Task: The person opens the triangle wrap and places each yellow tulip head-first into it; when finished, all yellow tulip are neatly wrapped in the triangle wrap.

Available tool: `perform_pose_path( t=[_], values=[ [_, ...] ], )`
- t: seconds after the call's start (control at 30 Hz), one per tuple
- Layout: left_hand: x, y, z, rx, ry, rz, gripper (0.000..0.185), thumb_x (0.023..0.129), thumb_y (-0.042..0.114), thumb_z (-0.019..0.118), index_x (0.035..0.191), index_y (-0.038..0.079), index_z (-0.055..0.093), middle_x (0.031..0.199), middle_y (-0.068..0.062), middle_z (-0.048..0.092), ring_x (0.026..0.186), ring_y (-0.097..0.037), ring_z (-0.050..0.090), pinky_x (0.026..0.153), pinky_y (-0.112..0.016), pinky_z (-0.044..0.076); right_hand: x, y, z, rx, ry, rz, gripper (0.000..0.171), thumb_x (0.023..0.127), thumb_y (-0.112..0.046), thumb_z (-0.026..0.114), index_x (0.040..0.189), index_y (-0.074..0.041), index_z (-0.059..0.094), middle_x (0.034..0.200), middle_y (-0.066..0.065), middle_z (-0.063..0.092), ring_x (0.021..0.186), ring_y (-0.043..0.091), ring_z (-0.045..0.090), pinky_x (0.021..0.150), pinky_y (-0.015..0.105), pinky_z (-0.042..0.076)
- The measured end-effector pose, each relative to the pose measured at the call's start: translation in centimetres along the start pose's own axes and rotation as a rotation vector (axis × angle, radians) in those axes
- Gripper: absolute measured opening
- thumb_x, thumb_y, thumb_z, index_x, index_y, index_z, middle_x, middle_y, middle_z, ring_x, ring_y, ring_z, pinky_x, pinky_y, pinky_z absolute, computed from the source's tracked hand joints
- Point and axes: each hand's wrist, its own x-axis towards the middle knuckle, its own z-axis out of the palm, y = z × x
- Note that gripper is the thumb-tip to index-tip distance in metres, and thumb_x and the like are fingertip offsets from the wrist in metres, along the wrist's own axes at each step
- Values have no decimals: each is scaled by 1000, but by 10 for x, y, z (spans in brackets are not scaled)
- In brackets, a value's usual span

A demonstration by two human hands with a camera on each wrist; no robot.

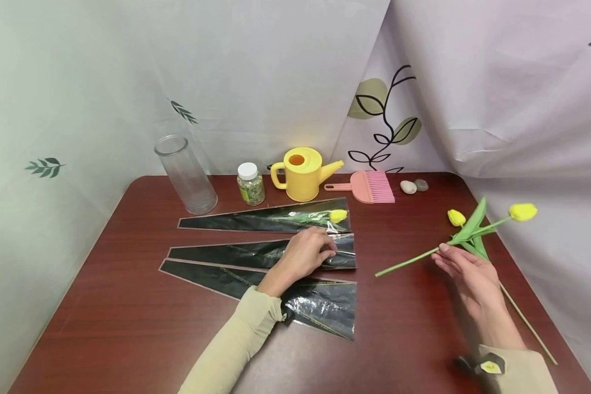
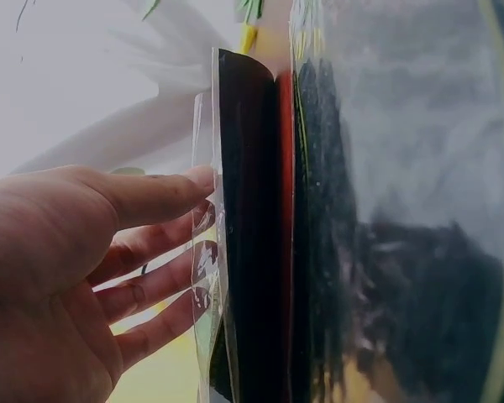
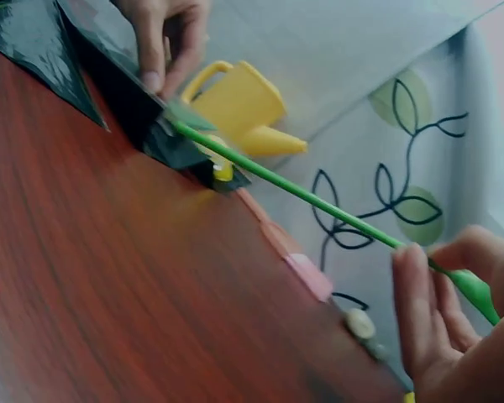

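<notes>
The desk (image 1: 128, 306) is dark red-brown. Near the yellow watering can (image 1: 302, 172) lies a pink brush (image 1: 369, 187). The tulips (image 1: 522, 211) are yellow with green stems, and the wrappers (image 1: 256, 254) are shiny black.

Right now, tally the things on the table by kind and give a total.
Black wrapping sleeves: 3
Yellow tulips: 3, one inside the far sleeve
Pebbles: 2
Glass vase: 1
Jar: 1
Yellow watering can: 1
Pink brush: 1
Total: 12
</notes>
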Motion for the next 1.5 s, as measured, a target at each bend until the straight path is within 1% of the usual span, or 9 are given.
perform_pose_path(
  t=[0.1,0.2,0.5,0.7,0.87,1.1,1.3,1.43,1.5],
  values=[
    [0,0,0,-7,0,-3,4,88,24,76,90,22,78,100,6,69,117,-17,57,99,-32,44,5,8,4,95,63,-9,16,93,9,59,97,6,74,92,15,73,83,24,72,79,32,55],
    [-1,0,0,-13,0,-8,4,88,24,76,90,22,78,99,7,69,115,-16,59,97,-32,45,9,16,9,141,121,3,15,92,9,61,95,6,75,91,16,73,83,24,72,78,32,55],
    [-1,-1,0,-1,22,8,4,88,26,75,90,23,78,89,9,64,92,-12,60,82,-31,49,15,44,41,125,227,72,9,87,4,70,93,2,76,94,11,73,82,19,72,76,28,56],
    [1,-1,0,16,47,2,4,88,26,75,90,23,77,87,9,63,90,-12,60,80,-30,49,15,66,71,105,285,134,6,86,1,72,89,0,77,90,11,74,79,17,72,74,26,56],
    [2,1,-1,23,49,9,5,88,26,75,90,22,77,87,9,62,90,-12,60,79,-30,49,12,79,92,24,263,243,5,87,-7,74,90,-6,78,89,8,74,74,10,70,69,20,55],
    [5,3,-3,59,43,8,5,88,28,76,89,23,77,87,9,62,90,-11,60,78,-30,50,7,81,113,-81,206,439,8,90,-14,73,83,-10,76,80,1,73,53,0,57,49,12,45],
    [5,3,-3,52,20,7,5,88,26,75,87,21,76,89,9,63,92,-13,60,80,-30,50,8,77,119,-93,137,489,13,94,-10,67,84,-9,75,75,1,69,47,0,49,44,12,40],
    [3,3,-1,36,6,7,5,88,26,75,86,22,75,90,9,63,93,-13,60,81,-30,49,8,75,113,-82,72,496,16,96,-10,63,89,-10,77,78,1,69,49,1,48,44,12,40],
    [2,3,0,29,3,8,4,88,26,75,87,22,75,90,10,63,94,-13,60,82,-30,49,7,71,105,-109,31,470,14,96,-14,64,92,-10,77,80,0,68,51,2,48,46,12,41]
  ],
)
